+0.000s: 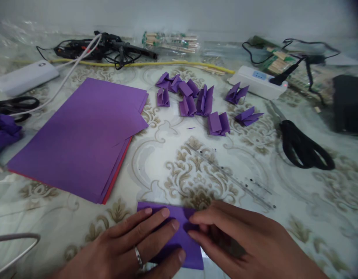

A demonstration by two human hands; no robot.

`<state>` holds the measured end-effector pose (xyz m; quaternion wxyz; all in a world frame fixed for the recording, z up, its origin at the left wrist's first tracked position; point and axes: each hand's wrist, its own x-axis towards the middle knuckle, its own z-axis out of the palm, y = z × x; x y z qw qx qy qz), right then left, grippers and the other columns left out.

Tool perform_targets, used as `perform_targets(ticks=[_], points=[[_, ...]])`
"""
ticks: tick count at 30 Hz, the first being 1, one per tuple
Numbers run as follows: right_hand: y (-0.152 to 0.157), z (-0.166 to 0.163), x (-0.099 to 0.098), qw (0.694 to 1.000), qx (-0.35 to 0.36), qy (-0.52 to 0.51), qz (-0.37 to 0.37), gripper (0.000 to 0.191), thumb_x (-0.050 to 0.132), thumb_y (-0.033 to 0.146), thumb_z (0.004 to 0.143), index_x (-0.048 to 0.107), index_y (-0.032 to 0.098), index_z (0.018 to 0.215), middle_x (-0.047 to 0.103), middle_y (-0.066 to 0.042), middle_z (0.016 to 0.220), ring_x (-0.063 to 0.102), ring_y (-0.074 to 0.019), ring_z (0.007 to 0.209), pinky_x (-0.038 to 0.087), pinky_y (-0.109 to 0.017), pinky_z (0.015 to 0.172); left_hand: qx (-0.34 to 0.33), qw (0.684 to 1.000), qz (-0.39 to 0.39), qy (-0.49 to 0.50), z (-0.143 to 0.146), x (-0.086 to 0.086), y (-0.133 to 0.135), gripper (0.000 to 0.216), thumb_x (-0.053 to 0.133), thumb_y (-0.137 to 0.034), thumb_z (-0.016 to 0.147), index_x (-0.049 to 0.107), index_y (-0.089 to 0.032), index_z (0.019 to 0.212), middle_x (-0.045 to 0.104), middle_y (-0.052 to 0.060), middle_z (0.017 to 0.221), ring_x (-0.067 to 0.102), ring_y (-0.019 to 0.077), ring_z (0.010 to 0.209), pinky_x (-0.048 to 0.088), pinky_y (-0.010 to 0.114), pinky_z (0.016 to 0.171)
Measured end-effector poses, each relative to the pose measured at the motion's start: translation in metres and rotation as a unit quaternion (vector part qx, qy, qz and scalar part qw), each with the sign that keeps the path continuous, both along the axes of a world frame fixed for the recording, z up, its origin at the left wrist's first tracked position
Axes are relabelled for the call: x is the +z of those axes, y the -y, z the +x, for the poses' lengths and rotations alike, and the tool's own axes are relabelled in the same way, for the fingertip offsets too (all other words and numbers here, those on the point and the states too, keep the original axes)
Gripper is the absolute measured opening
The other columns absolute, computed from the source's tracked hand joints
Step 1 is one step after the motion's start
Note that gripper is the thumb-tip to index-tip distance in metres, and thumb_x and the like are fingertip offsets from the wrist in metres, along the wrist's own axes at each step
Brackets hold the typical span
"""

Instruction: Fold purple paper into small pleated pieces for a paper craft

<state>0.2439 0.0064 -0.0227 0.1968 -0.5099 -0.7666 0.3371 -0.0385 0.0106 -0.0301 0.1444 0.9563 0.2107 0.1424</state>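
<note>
A small purple paper piece (183, 228) lies flat on the table near its front edge. My left hand (129, 248), with a ring on one finger, rests on the paper's left part with fingers stretched flat. My right hand (242, 242) covers the paper's right side, its fingertips pressed together at a fold near the middle. Several folded purple paper pieces (196, 100) lie in a loose group further back.
A stack of purple sheets (80, 135) with a red one beneath lies at the left. A clear ruler (228, 174), black scissors (301, 147), a white power strip (257, 81), a white device (24, 77), cables and a glue gun (120, 46) lie around.
</note>
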Motion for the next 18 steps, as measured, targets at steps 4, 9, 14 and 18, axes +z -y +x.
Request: perform_targets(ticks=[4, 9, 14, 18], points=[[0.0015, -0.0008, -0.0007, 0.999, -0.009, 0.019, 0.034, 0.012, 0.064, 0.017, 0.102, 0.069, 0.027, 0.098, 0.075, 0.003, 0.083, 0.074, -0.0139, 0.068, 0.057, -0.024, 0.065, 0.000, 1.000, 0.010, -0.005, -0.0015, -0.0035, 0.0005, 0.041, 0.041, -0.018, 0.115, 0.064, -0.024, 0.149, 0.059, 0.002, 0.161, 0.036, 0.0195, 0.161, 0.034, 0.038, 0.132], [-0.0012, -0.0001, -0.0006, 0.993, -0.005, 0.053, 0.103, 0.024, 0.056, 0.032, 0.111, 0.066, 0.024, 0.092, 0.071, 0.004, 0.074, 0.071, -0.0132, 0.060, 0.052, -0.024, 0.057, -0.007, 1.000, 0.014, -0.002, -0.0011, -0.0032, -0.0024, 0.042, 0.038, -0.016, 0.116, 0.064, -0.023, 0.148, 0.061, 0.004, 0.158, 0.039, 0.0207, 0.160, 0.034, 0.039, 0.132], [-0.0007, 0.0029, 0.0005, 0.989, 0.004, 0.093, 0.115, 0.028, 0.055, 0.037, 0.112, 0.066, 0.024, 0.091, 0.070, 0.004, 0.074, 0.069, -0.0132, 0.058, 0.052, -0.026, 0.058, 0.000, 1.000, 0.027, 0.002, 0.0015, 0.0003, -0.0049, 0.041, 0.038, -0.017, 0.116, 0.066, -0.024, 0.145, 0.063, 0.002, 0.157, 0.041, 0.0191, 0.159, 0.035, 0.037, 0.132], [-0.0024, 0.0012, 0.0005, 0.989, 0.003, 0.089, 0.122, 0.035, 0.051, 0.040, 0.114, 0.066, 0.023, 0.087, 0.069, 0.004, 0.072, 0.068, -0.0124, 0.056, 0.050, -0.025, 0.054, 0.004, 0.999, 0.036, 0.002, 0.0019, -0.0007, -0.0039, 0.039, 0.043, -0.017, 0.115, 0.066, -0.025, 0.145, 0.064, 0.001, 0.156, 0.042, 0.0195, 0.158, 0.038, 0.037, 0.131]])
